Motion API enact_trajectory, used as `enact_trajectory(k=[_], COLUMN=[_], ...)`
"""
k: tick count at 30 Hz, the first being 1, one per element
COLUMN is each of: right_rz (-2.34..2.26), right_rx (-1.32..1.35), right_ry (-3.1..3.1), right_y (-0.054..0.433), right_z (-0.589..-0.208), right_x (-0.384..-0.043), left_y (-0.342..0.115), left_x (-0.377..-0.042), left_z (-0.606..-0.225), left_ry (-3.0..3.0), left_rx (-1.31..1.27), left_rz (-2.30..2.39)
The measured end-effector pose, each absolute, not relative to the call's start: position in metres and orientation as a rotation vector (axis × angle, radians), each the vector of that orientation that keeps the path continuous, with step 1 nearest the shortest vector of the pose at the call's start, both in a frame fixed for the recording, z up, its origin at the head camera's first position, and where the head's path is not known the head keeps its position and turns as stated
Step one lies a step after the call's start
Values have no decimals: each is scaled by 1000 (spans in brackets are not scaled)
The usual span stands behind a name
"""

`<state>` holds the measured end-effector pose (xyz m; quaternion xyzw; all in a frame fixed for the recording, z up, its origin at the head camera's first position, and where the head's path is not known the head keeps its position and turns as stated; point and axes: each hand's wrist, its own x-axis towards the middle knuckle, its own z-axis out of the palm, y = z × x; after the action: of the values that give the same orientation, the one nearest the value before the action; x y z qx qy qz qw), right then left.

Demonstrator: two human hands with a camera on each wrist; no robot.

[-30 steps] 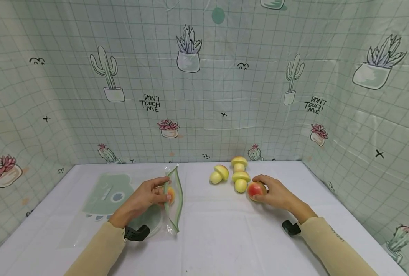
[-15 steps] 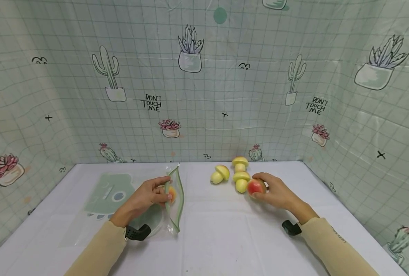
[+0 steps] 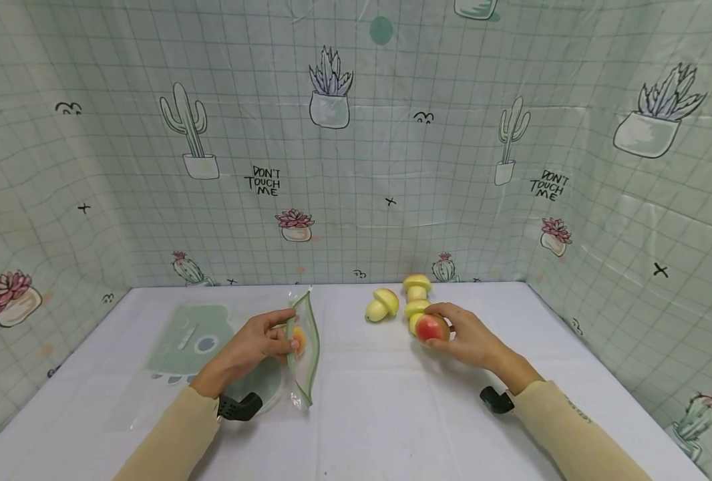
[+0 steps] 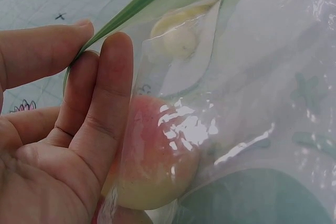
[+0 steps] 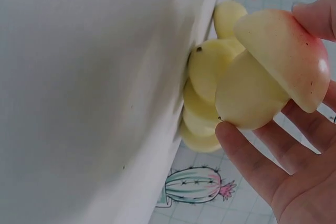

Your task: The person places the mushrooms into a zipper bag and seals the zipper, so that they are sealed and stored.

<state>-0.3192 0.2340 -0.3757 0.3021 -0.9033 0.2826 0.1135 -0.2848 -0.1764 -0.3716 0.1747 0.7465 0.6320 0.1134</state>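
Observation:
My left hand (image 3: 272, 337) pinches the green zip edge of a clear zip bag (image 3: 305, 381) between thumb and fingers. A red and yellow toy mushroom (image 4: 157, 150) shows behind the bag's film, close to my fingers in the left wrist view. Through the film I also make out a pale yellow shape (image 4: 178, 38); whether it lies inside the bag is unclear. In my right hand (image 3: 467, 337) is a toy mushroom (image 5: 283, 56) with a red cap and pale stem, gripped by thumb and fingers. It partly covers another toy mushroom (image 3: 417, 306) in the head view.
Beyond that one lies one more yellow toy mushroom (image 3: 417, 287), near the table's back edge. Left of them sits a toy mushroom (image 3: 381, 305) on its side. The bag's green printed part (image 3: 194, 337) spreads over the left of the white table (image 3: 368, 414). Patterned cloth (image 3: 356, 147) walls the table.
My right hand, holding the toy mushroom, has moved left and now covers part of the neighbouring one. The left hand and bag stay as they were.

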Motion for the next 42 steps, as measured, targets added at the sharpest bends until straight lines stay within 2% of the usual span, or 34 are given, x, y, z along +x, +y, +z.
enact_trajectory(k=[42], right_rz=[755], right_rx=[1256], right_ry=[-2600], right_y=[132], right_z=[-376], right_x=[-315], left_y=[-178], left_x=[-285], left_z=[-371], left_ry=[2176], left_rx=[529], left_rz=[1858])
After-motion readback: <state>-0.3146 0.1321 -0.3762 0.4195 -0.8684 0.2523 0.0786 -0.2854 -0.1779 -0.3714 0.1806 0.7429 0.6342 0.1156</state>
